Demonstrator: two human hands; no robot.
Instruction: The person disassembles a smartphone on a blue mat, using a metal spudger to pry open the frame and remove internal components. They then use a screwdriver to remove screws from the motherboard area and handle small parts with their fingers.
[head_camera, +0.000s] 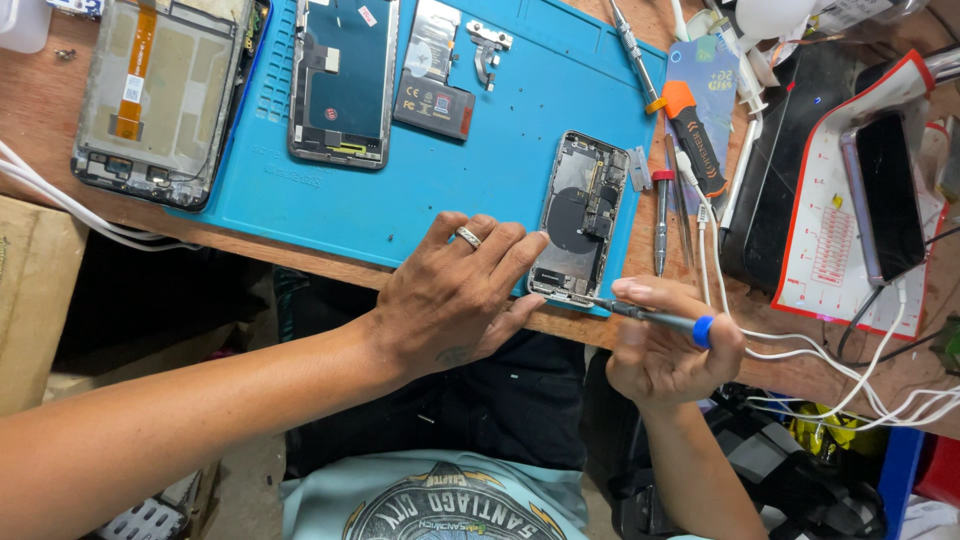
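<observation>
The opened phone, its back off and its dark round coil and boards showing, lies just right of the frame's centre, at the near right corner of the blue work mat. The left hand rests flat beside it at lower centre, fingers stretched out and nearly together, the fingertips pressing on the phone's left edge near its bottom; it grips nothing, and wears a ring. The right hand sits just below and to the right of the phone, curled closed around a thin screwdriver with a blue cap; the tip meets the phone's bottom edge.

Counted: one opened phone under the hands, and one blue mat. Two more stripped phone parts lie higher up: a display frame at top centre and a larger chassis at upper left, half off the mat. One small dark module lies beside the display frame. One orange-and-black handled tool lies right of the mat, with one red-capped driver below it. One whole phone rests at far right on a red-edged white pad. White cables trail across the lower right.
</observation>
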